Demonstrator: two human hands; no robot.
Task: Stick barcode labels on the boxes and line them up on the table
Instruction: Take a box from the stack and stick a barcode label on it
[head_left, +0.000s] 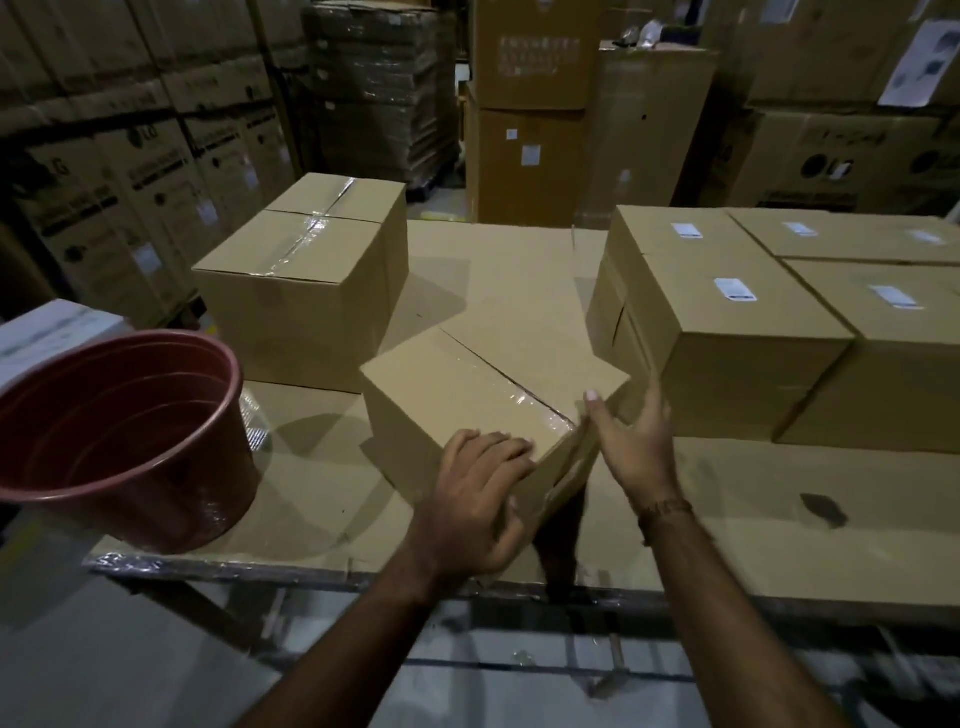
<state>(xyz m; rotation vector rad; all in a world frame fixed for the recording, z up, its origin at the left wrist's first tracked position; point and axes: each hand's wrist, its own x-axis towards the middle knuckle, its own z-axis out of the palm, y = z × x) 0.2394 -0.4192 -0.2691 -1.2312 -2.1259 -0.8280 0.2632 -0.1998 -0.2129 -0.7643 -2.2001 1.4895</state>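
- The left hand (480, 493) lies over the near corner of the small box (483, 395), fingers curled on its top face and thumb down the near side, gripping it.
- The right hand (631, 441) is spread flat against the same box's right side, thumb up at the top edge, pressing but closing on nothing.
- The small box sits between the two hands, turned skew to the table (779, 514), its taped seam running from the right thumb away to the left; no label shows on it.
- Just right of the right hand stand the labelled boxes (737, 332) in rows, so squaring up likely means swinging rightward.
- Beyond the left hand stands an unlabelled taped box (301, 286); to its left, a red bucket (124, 431).
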